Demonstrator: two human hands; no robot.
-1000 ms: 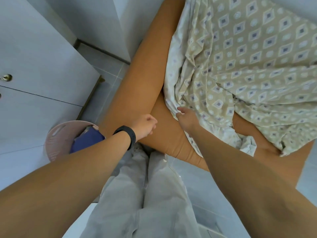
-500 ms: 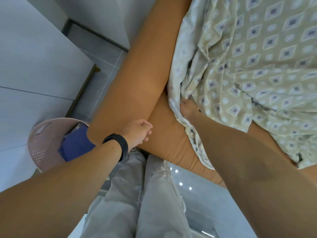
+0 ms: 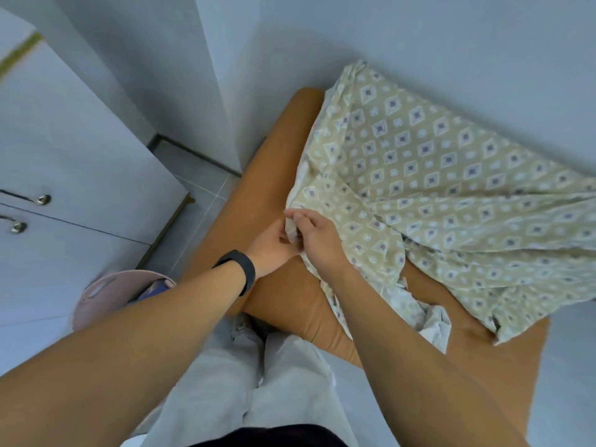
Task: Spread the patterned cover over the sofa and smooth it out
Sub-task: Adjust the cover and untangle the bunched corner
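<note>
Both hands meet at the left edge of the cover [image 3: 435,175], which lies rumpled across the tan sofa [image 3: 258,188]. The right hand [image 3: 317,240] has its grip pinched on the hem; the left hand [image 3: 271,245], a black band [image 3: 240,269] at its wrist, curls its fingers round the same edge. A pink basket [image 3: 106,291] stands on the floor beside a white cabinet [image 3: 80,175].

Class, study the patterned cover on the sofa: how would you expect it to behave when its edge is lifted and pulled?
The patterned cover probably behaves floppily: it lies in folds and bunches on the sofa. It seems light, since the left hand and right hand gather its edge with fingertips. Pulled, it will likely drag wrinkles along rather than slide flat.
</note>
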